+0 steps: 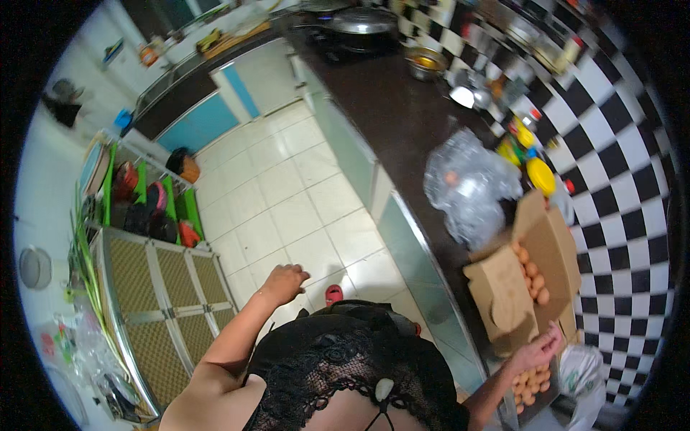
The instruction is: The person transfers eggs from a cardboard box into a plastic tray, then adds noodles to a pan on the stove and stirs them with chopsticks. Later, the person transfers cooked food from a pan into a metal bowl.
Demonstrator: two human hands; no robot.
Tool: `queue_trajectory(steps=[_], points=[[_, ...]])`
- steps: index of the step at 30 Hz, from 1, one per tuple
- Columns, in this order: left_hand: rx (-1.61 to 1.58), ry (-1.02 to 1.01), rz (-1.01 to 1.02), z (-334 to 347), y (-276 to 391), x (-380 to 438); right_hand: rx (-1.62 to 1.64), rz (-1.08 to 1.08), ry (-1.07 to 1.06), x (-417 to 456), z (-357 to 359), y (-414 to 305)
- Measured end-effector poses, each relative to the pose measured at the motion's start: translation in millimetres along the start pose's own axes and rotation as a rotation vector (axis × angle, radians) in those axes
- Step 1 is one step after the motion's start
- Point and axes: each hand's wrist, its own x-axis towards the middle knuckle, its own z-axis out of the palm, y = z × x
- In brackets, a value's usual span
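My left hand (284,284) hangs over the tiled floor, its fingers loosely bent and nothing seen in them. On the right, my right hand (539,347) is above a clear container (549,397) of brown eggs (531,385), close to the near end of an open cardboard box (555,242). Its fingers are bunched and blurred; whether they hold anything is unclear. Several more eggs (532,275) lie inside the box, beside its folded flap (504,293). Beyond the box, a crumpled clear plastic bag (469,183) rests on the dark countertop (377,102) with one egg-like shape showing through.
A white plastic bag (582,374) is right of the egg container. Yellow-lidded jars (540,176) line the checkered wall. Farther along are a metal bowl (426,62) and a lidded pan (361,24). On the left stand a green rack (137,186) and a cabinet (161,291) with spring onions (94,285).
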Motion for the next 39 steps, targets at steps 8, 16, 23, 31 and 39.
queue_trajectory(steps=[8,16,23,31,39], points=[[-0.148,-0.008,-0.482,-8.7,-151.3,-49.0,0.332,-0.266,-0.512,-55.7,220.4,-149.1],[-0.872,0.351,-0.704,37.1,-282.5,-26.0,0.457,-0.181,-0.664,-70.0,437.2,-225.5],[-1.388,0.327,-1.382,259.7,-328.8,-114.4,0.570,-0.419,-0.973,-98.1,603.3,-357.5],[-1.597,0.020,-1.518,294.1,-404.8,-80.8,0.637,-0.576,-1.032,-164.4,750.1,-474.7],[-1.499,0.884,-0.926,56.8,-779.5,44.6,0.570,-0.450,-0.970,-188.2,860.7,-563.3]])
